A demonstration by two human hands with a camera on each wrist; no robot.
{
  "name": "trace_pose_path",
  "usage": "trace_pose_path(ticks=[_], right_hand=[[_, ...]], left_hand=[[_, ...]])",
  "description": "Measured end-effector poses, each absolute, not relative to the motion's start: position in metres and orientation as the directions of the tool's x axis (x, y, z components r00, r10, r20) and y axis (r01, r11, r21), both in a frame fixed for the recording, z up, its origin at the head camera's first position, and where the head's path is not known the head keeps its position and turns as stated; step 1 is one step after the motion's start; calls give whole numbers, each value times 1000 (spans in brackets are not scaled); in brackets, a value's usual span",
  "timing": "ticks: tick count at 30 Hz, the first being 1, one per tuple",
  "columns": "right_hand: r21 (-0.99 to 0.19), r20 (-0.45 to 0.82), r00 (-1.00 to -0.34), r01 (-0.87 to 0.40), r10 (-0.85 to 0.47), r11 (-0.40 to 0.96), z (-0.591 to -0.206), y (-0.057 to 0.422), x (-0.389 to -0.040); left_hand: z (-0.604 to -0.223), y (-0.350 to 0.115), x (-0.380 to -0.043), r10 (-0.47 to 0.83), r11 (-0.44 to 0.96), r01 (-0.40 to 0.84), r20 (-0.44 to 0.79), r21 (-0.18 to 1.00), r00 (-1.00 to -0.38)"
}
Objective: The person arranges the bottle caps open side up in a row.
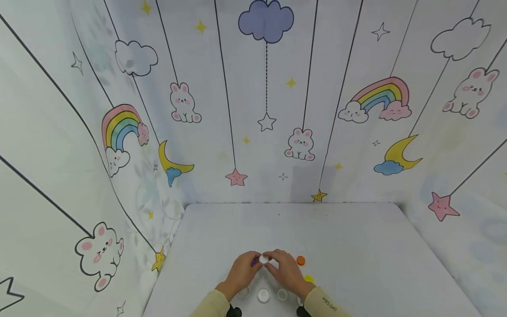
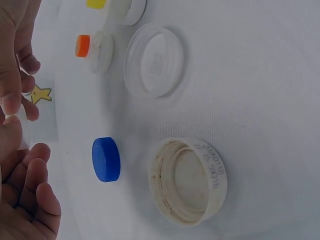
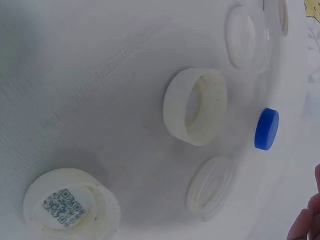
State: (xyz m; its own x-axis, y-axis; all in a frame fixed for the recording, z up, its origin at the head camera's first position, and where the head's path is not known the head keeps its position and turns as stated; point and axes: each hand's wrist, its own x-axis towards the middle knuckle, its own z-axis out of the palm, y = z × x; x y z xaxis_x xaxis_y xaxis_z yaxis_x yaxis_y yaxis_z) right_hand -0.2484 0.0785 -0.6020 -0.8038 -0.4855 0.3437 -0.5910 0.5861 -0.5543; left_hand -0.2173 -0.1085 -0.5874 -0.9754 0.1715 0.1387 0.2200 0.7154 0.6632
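Observation:
In the head view, a small white cap (image 1: 263,259) is held up between both hands. My left hand (image 1: 241,272) pinches its left side with thumb and finger. From the other side, my right hand (image 1: 288,272) pinches it too. Its top and details are mostly hidden by fingers in the left wrist view, where the other left fingers (image 2: 37,192) curl loosely. On the table below lies a blue cap (image 2: 106,160), partly covered by the left hand in the head view. The right wrist view catches only some fingertips (image 3: 302,225) at its edge.
Near the right hand lie an orange cap (image 1: 301,260) and a yellow cap (image 1: 309,279). Closer to the body sit a white cap (image 1: 263,295), a clear lid (image 2: 155,62) and a cap bearing a QR code (image 3: 70,205). Patterned cloth walls (image 1: 269,176) enclose the white table (image 1: 356,246).

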Motion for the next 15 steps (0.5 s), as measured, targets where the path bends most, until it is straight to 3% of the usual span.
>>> trace_pose_path(ticks=[9, 15], right_hand=[[-664, 286, -850, -509, -443, 547, -603, 79, -243], [-709, 262, -866, -472, -425, 524, -604, 75, -248]], left_hand=[[-592, -108, -213, 166, 633, 173, 86, 754, -982], [-590, -106, -220, 144, 606, 204, 146, 769, -979]])
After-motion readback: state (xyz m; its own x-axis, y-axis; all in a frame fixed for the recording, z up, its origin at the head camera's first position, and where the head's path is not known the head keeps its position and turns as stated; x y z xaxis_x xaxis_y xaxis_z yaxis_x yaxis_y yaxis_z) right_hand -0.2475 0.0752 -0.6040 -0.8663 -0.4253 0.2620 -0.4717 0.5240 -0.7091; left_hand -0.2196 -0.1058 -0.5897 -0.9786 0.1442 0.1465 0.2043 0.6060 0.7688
